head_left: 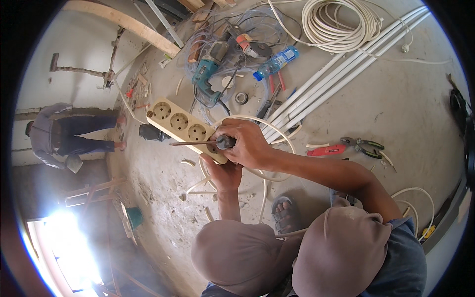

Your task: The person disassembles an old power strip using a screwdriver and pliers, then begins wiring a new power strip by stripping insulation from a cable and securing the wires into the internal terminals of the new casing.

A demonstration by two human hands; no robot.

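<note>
A cream power strip (187, 119) with several round sockets slants across the middle of the view. My left hand (223, 174) is closed around its near right end from below. My right hand (251, 143) grips the dark handle of a screwdriver (190, 143), whose long shaft points left across the strip's near end. Part of the right hand also lies against that end, and it hides the strip's edge there. A cream cable (292, 146) loops behind both hands. Whether the screwdriver's tip touches anything is hard to tell.
On the floor lie a teal power drill (205, 79), an angle grinder (250, 45), a water bottle (277, 63), white pipes (341, 69), a coiled cable (341, 24), pliers (363, 147) and a red utility knife (326, 150). Another person (74, 131) bends by the left wall.
</note>
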